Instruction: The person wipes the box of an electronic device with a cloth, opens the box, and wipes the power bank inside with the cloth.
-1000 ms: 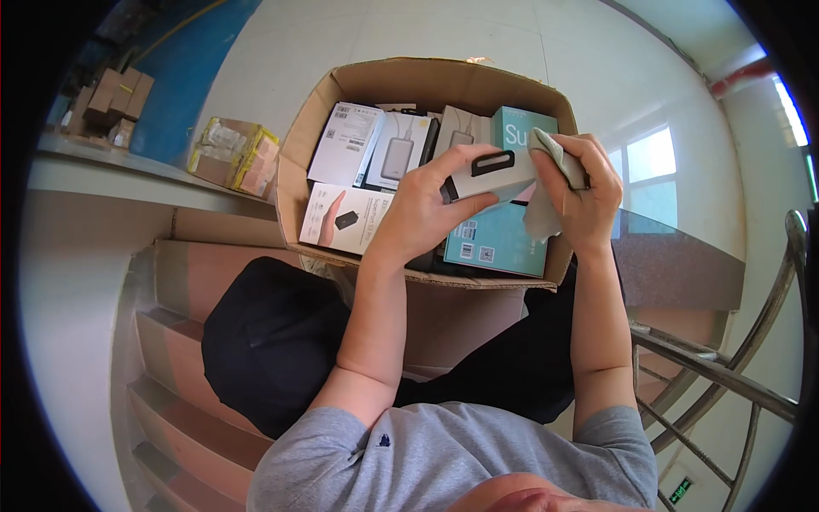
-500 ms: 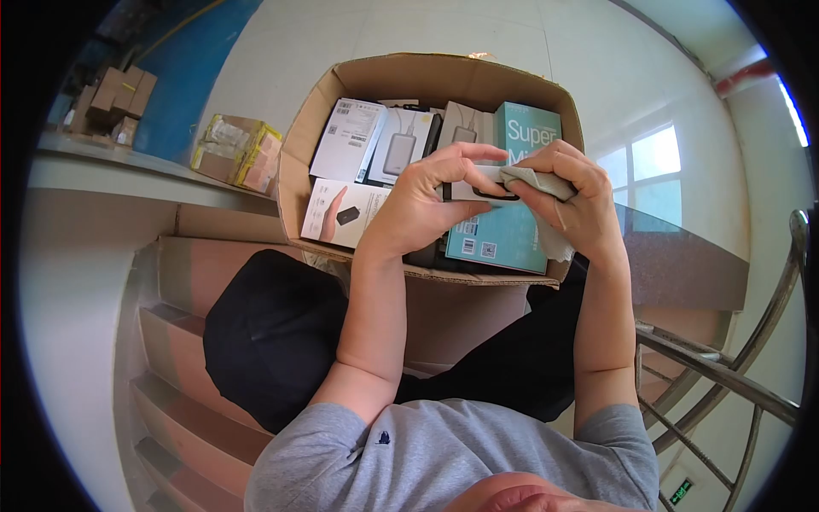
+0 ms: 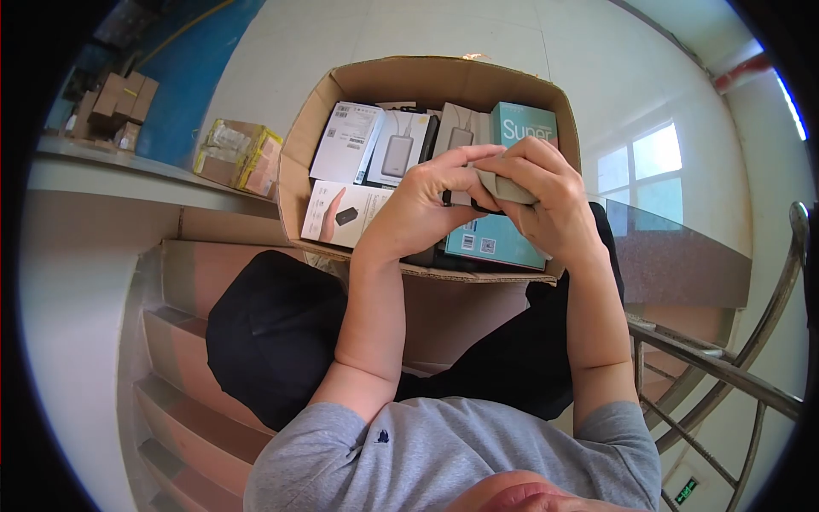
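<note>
Between thumb and fingers, my left hand (image 3: 412, 205) grips a small pale object with a black edge (image 3: 461, 199), mostly hidden by both hands. My right hand (image 3: 550, 198) is closed around a folded grey cloth (image 3: 509, 189) and presses it against that object's right end. Both hands are over an open cardboard box (image 3: 296, 158) packed with product boxes. Under my right hand is a teal box (image 3: 518, 115) lettered "Super". A white box picturing a power bank (image 3: 395, 141) and another picturing a hand with a black device (image 3: 339, 213) lie to the left.
A yellow-taped carton (image 3: 232, 147) sits on the ledge at left, with more cartons (image 3: 119, 102) farther back. Steps (image 3: 205, 341) descend at lower left. A metal handrail (image 3: 725, 367) runs along the right.
My right hand has moved slightly left and down with the cloth, closing in around the object. More of the cloth is now hidden in the hand. My left hand is nearly still.
</note>
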### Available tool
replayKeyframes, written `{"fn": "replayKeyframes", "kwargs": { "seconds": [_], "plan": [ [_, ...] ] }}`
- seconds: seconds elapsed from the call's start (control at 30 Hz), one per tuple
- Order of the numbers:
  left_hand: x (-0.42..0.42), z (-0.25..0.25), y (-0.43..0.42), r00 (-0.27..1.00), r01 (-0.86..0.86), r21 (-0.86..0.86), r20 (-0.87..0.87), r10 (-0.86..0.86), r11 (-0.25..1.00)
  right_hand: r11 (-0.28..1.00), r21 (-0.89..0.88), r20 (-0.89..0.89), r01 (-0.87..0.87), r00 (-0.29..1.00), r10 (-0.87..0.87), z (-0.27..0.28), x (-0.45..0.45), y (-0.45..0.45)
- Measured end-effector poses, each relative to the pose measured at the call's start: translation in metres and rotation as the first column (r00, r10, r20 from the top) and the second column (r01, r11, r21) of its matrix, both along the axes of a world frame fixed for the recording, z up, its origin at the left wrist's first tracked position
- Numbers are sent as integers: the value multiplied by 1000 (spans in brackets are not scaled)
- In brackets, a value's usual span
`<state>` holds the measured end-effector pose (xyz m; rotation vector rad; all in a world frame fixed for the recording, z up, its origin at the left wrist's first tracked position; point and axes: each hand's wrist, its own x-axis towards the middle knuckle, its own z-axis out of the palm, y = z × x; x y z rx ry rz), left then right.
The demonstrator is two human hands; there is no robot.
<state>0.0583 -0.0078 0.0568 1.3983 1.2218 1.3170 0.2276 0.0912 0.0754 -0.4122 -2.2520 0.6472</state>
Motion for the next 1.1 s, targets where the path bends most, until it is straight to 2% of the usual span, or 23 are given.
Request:
{"fn": "replayKeyframes", "kwargs": {
  "seconds": [0.13,0.3,0.47,0.63,0.83,0.97,1.0,1.03,1.1],
  "plan": [
    [2,-3,1,997,-69,83,22,67,994,980,-193,143,-47,987,75,12,10,12],
    [0,-8,-1,988,-153,77,4,153,985,964,-266,181,18,983,32,12,18,18],
    [3,-6,-2,993,-99,53,-56,102,994,991,-128,83,-46,995,57,-2,0,2],
    [-3,-11,-2,991,-129,88,-15,131,988,975,-221,183,-23,981,64,13,10,14],
    [-10,-14,0,968,-237,-17,77,237,971,962,-264,129,68,991,-35,-2,12,18],
    [5,-16,6,893,-405,117,-160,420,907,964,-128,-91,232,966,-244,-23,-3,11],
    [11,-14,8,895,-403,117,-158,418,908,964,-127,-89,235,965,-247,-25,-3,11],
    [19,-11,9,825,-434,167,-322,464,886,964,-132,-103,230,964,-245,-27,-4,11],
    [34,-3,10,593,-464,280,-606,530,840,965,-145,-134,219,962,-238,-29,-5,12]
  ]
}}
